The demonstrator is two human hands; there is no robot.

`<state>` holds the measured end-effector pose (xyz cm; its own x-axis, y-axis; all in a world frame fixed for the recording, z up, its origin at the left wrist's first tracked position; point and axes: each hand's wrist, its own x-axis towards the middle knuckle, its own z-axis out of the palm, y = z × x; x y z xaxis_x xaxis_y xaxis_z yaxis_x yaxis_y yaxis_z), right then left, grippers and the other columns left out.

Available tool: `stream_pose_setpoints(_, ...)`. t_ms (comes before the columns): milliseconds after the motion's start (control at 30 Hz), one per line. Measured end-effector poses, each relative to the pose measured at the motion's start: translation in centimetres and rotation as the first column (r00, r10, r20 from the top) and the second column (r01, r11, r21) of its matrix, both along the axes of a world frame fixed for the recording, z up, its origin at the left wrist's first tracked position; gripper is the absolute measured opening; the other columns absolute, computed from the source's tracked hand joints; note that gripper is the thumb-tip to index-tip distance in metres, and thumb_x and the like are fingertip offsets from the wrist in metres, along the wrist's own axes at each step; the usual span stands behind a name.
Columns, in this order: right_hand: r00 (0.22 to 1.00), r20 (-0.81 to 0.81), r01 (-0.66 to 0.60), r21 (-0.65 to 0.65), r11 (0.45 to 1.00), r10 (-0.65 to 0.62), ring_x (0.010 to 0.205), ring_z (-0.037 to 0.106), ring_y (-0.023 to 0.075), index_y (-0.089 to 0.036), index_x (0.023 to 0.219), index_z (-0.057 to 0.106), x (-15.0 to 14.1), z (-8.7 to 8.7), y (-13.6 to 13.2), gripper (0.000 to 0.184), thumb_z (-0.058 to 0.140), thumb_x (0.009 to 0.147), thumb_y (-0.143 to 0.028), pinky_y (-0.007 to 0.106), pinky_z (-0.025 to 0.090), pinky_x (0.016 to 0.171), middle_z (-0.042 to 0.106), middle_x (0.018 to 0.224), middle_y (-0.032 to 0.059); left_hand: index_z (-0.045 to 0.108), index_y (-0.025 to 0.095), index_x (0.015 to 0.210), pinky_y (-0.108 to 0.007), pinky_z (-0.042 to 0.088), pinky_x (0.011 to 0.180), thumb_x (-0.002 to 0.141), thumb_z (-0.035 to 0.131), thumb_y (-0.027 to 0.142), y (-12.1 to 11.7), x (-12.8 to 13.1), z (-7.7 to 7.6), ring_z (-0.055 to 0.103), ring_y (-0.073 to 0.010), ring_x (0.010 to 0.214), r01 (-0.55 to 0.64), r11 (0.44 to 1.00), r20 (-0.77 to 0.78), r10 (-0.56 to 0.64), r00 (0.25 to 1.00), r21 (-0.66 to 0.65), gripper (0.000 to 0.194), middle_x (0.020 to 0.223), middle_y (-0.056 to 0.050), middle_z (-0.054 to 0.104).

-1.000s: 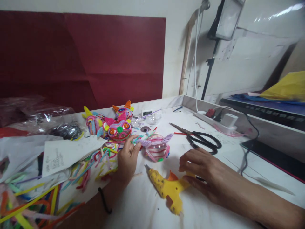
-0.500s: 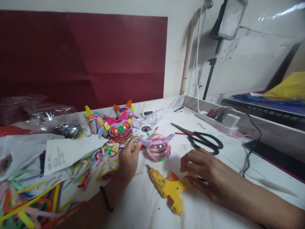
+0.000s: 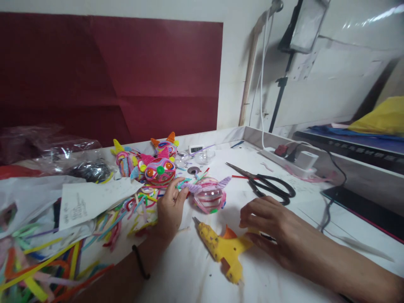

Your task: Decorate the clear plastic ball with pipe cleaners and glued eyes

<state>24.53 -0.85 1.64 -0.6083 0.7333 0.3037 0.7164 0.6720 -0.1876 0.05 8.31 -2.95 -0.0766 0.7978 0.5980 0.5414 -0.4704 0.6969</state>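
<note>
A clear ball with pink and white pipe-cleaner strips, two lilac ears and a green dot [image 3: 210, 195] sits on the white table. My left hand [image 3: 170, 208] rests beside it, fingers loosely bent and apart, tips by the left ear; whether they touch is unclear. In front of the ball lies a yellow glue gun [image 3: 217, 246], nozzle pointing up-left. My right hand [image 3: 273, 231] is at its rear end, with fingers curved and a gap above the thumb, where a yellow part and something black show. No firm grip is visible.
Black-handled scissors [image 3: 268, 184] lie behind my right hand. Finished pipe-cleaner animals [image 3: 160, 170] stand at the back left. Loose pipe cleaners [image 3: 41, 269] and a paper packet [image 3: 91, 200] cover the left. A power strip [image 3: 292, 164] and a dark tablet-like slab [image 3: 366, 210] lie right.
Almost nothing differs. The fingers of my left hand have shifted very slightly by the ear, and my right hand sits a touch further right. The ball and glue gun stay put.
</note>
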Motion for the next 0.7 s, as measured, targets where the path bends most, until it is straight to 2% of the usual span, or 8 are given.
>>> stream_pose_setpoints(333,1.000,0.002,-0.008,0.008,1.000,0.008,0.087,0.056,0.0212,-0.019,0.095,0.065,-0.08,0.36,0.09,0.020,0.045,0.093,-0.017,0.038,0.041,0.077,0.064,0.094,0.0087,0.064,0.015,0.105,-0.022,0.027,0.048,0.085,0.052,0.041,-0.02,0.08,0.14,0.027,-0.0098,0.046,0.005,1.000,0.026,-0.004,1.000,-0.019,0.035,0.052,0.010,0.023)
stream_pose_setpoints(533,0.998,0.057,-0.018,-0.112,0.994,0.025,0.092,0.056,0.0230,-0.021,0.100,0.064,-0.13,0.50,-0.24,0.016,0.054,0.087,-0.020,0.041,0.042,0.081,0.063,0.101,0.0080,0.064,0.015,0.107,-0.022,0.027,0.048,0.085,0.053,0.040,0.00,-0.14,0.07,0.028,-0.0098,0.046,0.010,1.000,0.030,-0.009,1.000,-0.020,0.035,0.052,0.010,0.025)
stream_pose_setpoints(700,0.990,0.089,-0.091,-0.157,0.983,0.106,0.106,0.055,0.0260,-0.022,0.116,0.059,-0.67,-0.06,-0.28,0.034,0.062,0.082,-0.023,0.044,0.040,0.093,0.062,0.115,0.0092,0.066,0.015,0.104,-0.022,0.026,0.048,0.085,0.052,0.039,0.02,-0.08,0.09,0.029,-0.0098,0.045,0.003,1.000,0.017,-0.003,1.000,-0.003,0.033,0.051,0.010,0.027)
